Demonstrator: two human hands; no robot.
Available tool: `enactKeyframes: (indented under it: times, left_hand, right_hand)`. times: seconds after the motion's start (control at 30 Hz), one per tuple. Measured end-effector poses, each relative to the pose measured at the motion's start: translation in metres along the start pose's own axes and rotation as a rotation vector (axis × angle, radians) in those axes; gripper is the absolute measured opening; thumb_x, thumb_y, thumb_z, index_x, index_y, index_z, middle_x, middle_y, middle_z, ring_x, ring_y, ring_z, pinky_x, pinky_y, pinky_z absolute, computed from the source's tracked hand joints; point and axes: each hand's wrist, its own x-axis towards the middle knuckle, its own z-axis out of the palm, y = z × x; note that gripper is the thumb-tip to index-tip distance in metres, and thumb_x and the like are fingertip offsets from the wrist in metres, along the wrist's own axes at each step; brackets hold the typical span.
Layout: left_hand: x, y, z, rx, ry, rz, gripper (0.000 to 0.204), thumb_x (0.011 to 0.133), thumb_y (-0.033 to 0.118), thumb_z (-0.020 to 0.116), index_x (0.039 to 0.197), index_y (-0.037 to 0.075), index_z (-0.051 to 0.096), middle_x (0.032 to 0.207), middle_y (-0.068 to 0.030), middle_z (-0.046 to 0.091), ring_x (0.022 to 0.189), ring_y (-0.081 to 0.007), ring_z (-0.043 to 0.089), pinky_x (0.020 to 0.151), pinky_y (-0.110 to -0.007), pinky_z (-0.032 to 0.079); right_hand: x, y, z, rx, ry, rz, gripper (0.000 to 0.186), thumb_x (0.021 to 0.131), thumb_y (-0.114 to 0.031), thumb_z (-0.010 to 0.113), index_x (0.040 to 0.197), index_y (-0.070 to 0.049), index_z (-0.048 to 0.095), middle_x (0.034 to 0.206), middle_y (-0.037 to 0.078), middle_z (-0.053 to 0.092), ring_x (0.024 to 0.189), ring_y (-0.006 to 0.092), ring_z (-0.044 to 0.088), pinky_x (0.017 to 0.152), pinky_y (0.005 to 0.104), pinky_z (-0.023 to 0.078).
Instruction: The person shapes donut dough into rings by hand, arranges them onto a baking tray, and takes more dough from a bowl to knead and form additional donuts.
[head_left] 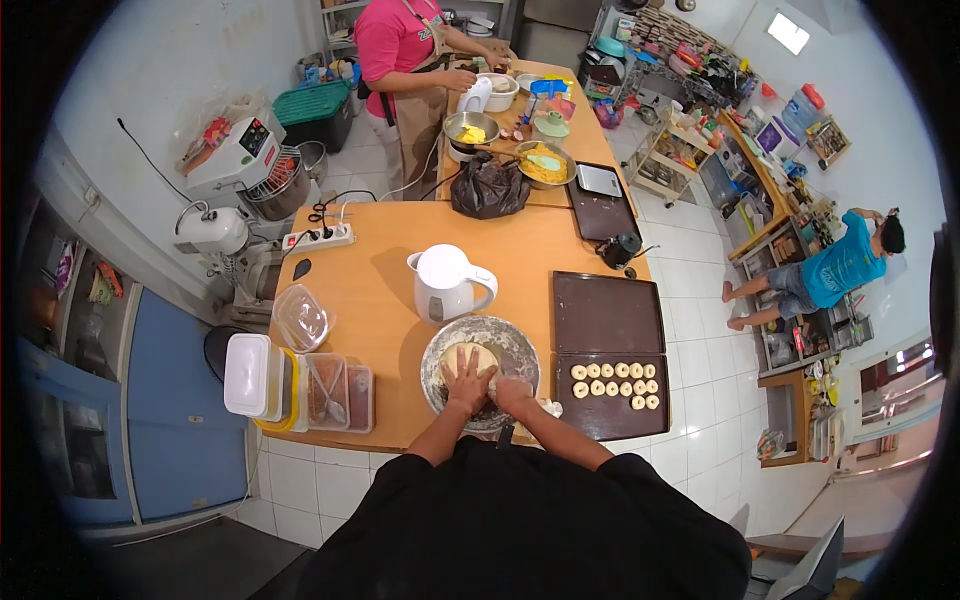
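A ball of pale dough (470, 357) sits in a flour-dusted metal bowl (512, 338) at the near edge of the table. My left hand (466, 384) lies on the dough, fingers spread, pressing its near side. My right hand (512, 394) is closed at the bowl's right inner side, close to the dough; what its fingers hold, if anything, is hidden. Just beyond the bowl stands a white electric kettle (442, 280). To the right, a dark baking tray (610, 425) bears several small ring-shaped dough pieces (611, 388).
Another dark tray (608, 310) lies behind the first. Stacked plastic tubs (255, 375) and a clear container (302, 318) stand left. A black plastic bag (490, 185), a power strip (318, 238) and a small black pitcher (620, 250) lie farther back. A co-worker in pink (395, 45) stands at the far table.
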Motion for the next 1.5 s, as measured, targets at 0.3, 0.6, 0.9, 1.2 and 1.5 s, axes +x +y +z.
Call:
enactKeyframes:
  times: [0.3, 0.6, 0.9, 1.2, 1.5]
  left_hand:
    - [-0.003, 0.004, -0.008, -0.009, -0.044, -0.020, 0.055, 0.086, 0.040, 0.063, 0.140, 0.043, 0.049, 0.165, -0.0110, 0.010, 0.150, -0.0422, -0.007, 0.109, -0.076, -0.004]
    - [-0.002, 0.003, 0.000, 0.041, 0.003, -0.030, 0.045, 0.091, 0.038, 0.056, 0.136, 0.042, 0.053, 0.164, -0.0101, 0.011, 0.150, -0.0408, -0.006, 0.109, -0.075, -0.003]
    - [-0.008, 0.002, -0.008, 0.055, 0.023, 0.005, 0.049, 0.090, 0.034, 0.060, 0.138, 0.037, 0.052, 0.163, -0.0130, 0.014, 0.150, -0.0431, -0.004, 0.107, -0.077, -0.001]
    - [-0.005, 0.006, -0.015, 0.028, -0.027, -0.005, 0.056, 0.087, 0.036, 0.063, 0.141, 0.035, 0.049, 0.164, -0.0144, 0.008, 0.149, -0.0457, -0.008, 0.106, -0.078, -0.004]
    - [-0.006, 0.006, -0.024, 0.014, -0.098, 0.021, 0.071, 0.079, 0.047, 0.071, 0.144, 0.037, 0.046, 0.165, -0.0146, 0.003, 0.148, -0.0451, -0.013, 0.107, -0.077, -0.005]
  right_hand:
    - [0.006, 0.003, 0.000, 0.050, -0.116, -0.011, 0.039, 0.086, -0.037, 0.065, 0.102, -0.002, 0.071, 0.103, 0.022, 0.071, 0.100, 0.0358, 0.069, 0.085, 0.0461, 0.056]
    - [-0.004, 0.003, -0.001, 0.165, -0.171, 0.003, 0.053, 0.082, -0.045, 0.070, 0.108, 0.001, 0.069, 0.107, 0.024, 0.069, 0.101, 0.0382, 0.068, 0.088, 0.0471, 0.053]
    - [-0.024, 0.012, -0.038, 0.488, -0.335, -0.159, 0.049, 0.090, -0.045, 0.057, 0.102, 0.000, 0.068, 0.107, 0.025, 0.068, 0.094, 0.0394, 0.067, 0.081, 0.0496, 0.051]
    - [-0.036, 0.028, -0.040, 0.970, 0.004, -0.074, 0.049, 0.097, -0.044, 0.047, 0.094, 0.004, 0.060, 0.102, 0.022, 0.068, 0.097, 0.0314, 0.066, 0.084, 0.0428, 0.048]
    - [-0.029, 0.030, -0.007, 1.007, -0.049, 0.051, 0.024, 0.093, -0.022, 0.059, 0.089, 0.000, 0.067, 0.068, 0.006, 0.064, 0.053, 0.0119, 0.054, 0.048, 0.0271, 0.044]
